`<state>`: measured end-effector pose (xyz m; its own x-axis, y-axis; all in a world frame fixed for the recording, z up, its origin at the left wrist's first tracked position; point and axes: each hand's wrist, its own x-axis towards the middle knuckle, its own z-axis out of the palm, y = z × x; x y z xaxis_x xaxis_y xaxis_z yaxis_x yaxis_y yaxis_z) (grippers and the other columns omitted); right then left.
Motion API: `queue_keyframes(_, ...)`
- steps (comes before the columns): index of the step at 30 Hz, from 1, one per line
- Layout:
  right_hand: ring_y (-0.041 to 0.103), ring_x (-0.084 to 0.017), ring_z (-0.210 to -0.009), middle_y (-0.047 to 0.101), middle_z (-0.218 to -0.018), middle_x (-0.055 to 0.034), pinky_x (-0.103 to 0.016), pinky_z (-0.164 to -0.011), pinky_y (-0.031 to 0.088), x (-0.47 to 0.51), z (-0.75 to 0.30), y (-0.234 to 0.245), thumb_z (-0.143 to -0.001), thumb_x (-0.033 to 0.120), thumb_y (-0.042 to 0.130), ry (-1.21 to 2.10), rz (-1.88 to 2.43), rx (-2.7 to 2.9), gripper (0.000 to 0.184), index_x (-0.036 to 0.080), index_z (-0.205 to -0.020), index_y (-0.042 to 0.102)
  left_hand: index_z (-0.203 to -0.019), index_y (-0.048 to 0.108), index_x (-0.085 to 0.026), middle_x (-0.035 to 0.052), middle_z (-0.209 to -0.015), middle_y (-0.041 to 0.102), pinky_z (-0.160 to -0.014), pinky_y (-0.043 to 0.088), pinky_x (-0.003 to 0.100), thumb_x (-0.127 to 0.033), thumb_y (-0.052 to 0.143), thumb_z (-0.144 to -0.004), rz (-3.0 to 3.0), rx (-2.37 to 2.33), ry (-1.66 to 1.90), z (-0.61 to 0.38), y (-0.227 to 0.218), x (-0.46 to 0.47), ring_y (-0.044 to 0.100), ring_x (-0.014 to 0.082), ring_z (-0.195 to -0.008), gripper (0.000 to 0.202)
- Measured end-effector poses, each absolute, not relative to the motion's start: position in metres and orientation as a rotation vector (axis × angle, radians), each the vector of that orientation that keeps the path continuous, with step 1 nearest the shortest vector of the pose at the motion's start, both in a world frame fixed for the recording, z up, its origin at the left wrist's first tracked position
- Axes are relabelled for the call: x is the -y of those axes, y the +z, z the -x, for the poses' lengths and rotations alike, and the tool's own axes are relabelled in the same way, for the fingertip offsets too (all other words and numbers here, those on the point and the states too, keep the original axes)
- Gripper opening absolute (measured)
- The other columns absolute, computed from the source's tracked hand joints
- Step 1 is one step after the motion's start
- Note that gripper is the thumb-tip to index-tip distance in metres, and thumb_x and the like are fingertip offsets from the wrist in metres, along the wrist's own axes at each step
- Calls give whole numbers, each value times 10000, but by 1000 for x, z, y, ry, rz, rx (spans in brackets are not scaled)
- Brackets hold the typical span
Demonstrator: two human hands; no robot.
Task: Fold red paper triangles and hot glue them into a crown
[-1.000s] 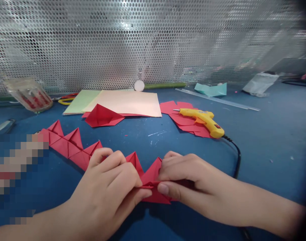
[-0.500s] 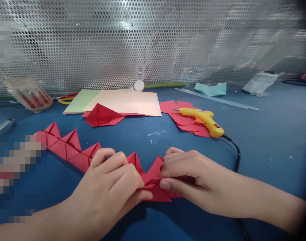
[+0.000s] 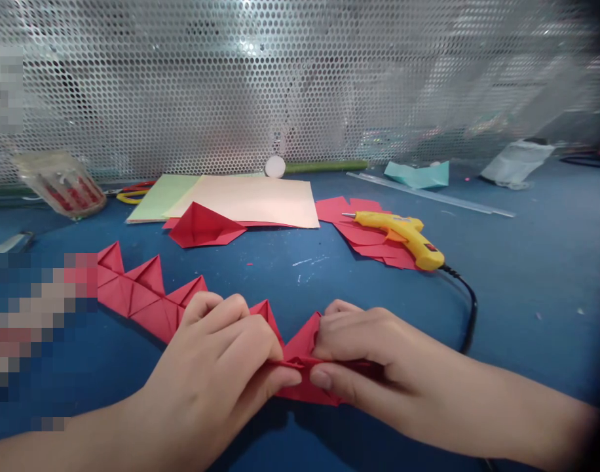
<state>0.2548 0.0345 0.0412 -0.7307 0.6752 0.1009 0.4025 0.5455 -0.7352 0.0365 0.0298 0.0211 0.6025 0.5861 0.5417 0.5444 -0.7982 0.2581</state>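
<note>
A chain of folded red paper pieces with pointed tops, a paper garland [image 3: 147, 305], runs from the left toward the front middle. Closed around its near part, my left hand [image 3: 231, 357] pinches the paper between thumb and fingers. My right hand [image 3: 363, 351] grips the right end of the same chain, its thumb below the folded edge and its fingers above. Between the two thumbs a folded red edge shows. My fingers hide part of the chain.
Beyond my hands lie a loose folded red piece [image 3: 202, 226], pale paper sheets [image 3: 261, 200] and cut red paper [image 3: 349, 233]. A yellow glue gun [image 3: 403, 233] rests on the red paper, its black cord [image 3: 471, 308] trailing near my right arm. A jar [image 3: 67, 187] stands at left.
Both hands still hold the paper chain. My right hand has shifted slightly downward, and the folded edge between the thumbs looks pressed flatter. The whole view has moved a little.
</note>
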Motion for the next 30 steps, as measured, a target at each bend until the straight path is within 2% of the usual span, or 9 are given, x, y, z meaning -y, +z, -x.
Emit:
queue_keyframes(3, 552, -107, -691, 632, -717, 22, -263, -781, 416, -34, -255, 42, -960, 286, 554, 1032, 903, 2403, 235, 185, -762, 628, -787, 497, -226, -68, -678, 536, -701, 276, 339, -326, 418, -1041, -2723, -968, 959, -37, 23, -30, 459, 159, -677, 284)
queue_keyframes(6, 558, -113, -698, 633, -714, 29, -274, -789, 420, -33, -255, 41, -885, 280, 664, 1004, 950, 2424, 198, 185, -719, 613, -807, 503, -226, -66, -703, 550, -704, 271, 342, -278, 414, -1038, -2704, -954, 958, -38, 24, -31, 454, 160, -684, 253)
queue_keyframes(12, 547, -109, -670, 641, -706, 24, -301, -825, 414, -30, -252, 37, -870, 187, 635, 867, 927, 2481, 112, 172, -759, 640, -830, 508, -224, -67, -718, 542, -713, 266, 338, -248, 402, -1035, -2690, -934, 919, -37, 26, -31, 445, 158, -689, 232)
queue_keyframes(14, 553, -115, -680, 655, -732, 15, -308, -803, 408, -29, -251, 33, -868, 170, 609, 755, 904, 2483, 105, 176, -768, 641, -861, 536, -229, -69, -721, 567, -713, 268, 338, -280, 402, -1041, -2691, -933, 919, -36, 26, -31, 454, 159, -693, 230)
queue_keyframes(17, 559, -110, -680, 647, -722, 24, -305, -797, 394, -27, -253, 27, -855, 108, 581, 563, 887, 2425, 149, 181, -730, 616, -911, 572, -246, -77, -756, 624, -730, 273, 338, -420, 450, -1020, -2740, -948, 883, -36, 26, -33, 475, 167, -718, 238)
queue_keyframes(19, 572, -107, -695, 652, -731, 28, -301, -811, 385, -28, -254, 25, -844, 70, 574, 507, 901, 2401, 160, 181, -738, 618, -885, 573, -246, -73, -776, 634, -752, 274, 341, -473, 468, -999, -2796, -965, 828, -36, 25, -34, 481, 177, -753, 275)
queue_keyframes(23, 578, -105, -708, 666, -764, 29, -292, -797, 373, -29, -254, 26, -859, 56, 569, 497, 885, 2432, 162, 180, -783, 640, -808, 540, -229, -53, -764, 605, -767, 276, 347, -335, 395, -1039, -2841, -997, 739, -36, 22, -32, 465, 190, -765, 292)
queue_keyframes(27, 567, -111, -695, 667, -768, 27, -296, -800, 366, -28, -252, 26, -868, 62, 567, 380, 844, 2409, 159, 185, -798, 640, -859, 559, -219, -28, -833, 616, -803, 282, 358, -246, 394, -1027, -2911, -985, 667, -36, 24, -27, 484, 211, -824, 238)
queue_keyframes(30, 569, -117, -681, 662, -745, 21, -299, -804, 368, -25, -251, 25, -879, 79, 555, 283, 822, 2416, 162, 189, -796, 641, -848, 592, -206, -21, -809, 623, -784, 306, 359, -193, 383, -1016, -2945, -959, 611, -35, 28, -23, 499, 203, -766, 268)
